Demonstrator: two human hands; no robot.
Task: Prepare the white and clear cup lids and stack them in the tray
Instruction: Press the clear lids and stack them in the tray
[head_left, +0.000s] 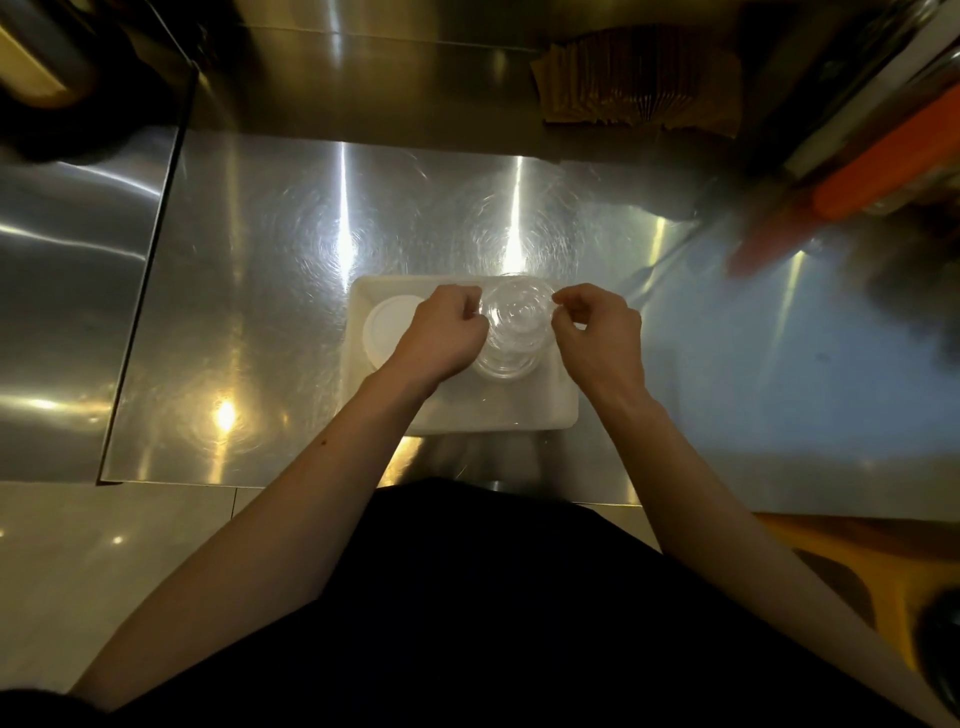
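Note:
A white rectangular tray (540, 415) lies on the steel counter in front of me. A stack of white lids (387, 327) sits in its left part. A stack of clear domed lids (514, 327) stands in the middle of the tray. My left hand (441, 332) pinches the stack's left rim with curled fingers. My right hand (597, 332) pinches the right rim the same way. Whether the top lid is lifted off the stack I cannot tell.
The steel counter (260, 312) stretches around the tray. A bundle of brown paper sleeves (634, 78) leans at the back. Orange and red blurred items (852, 192) lie at the right. A yellow object (857, 571) sits at the lower right, below the counter edge.

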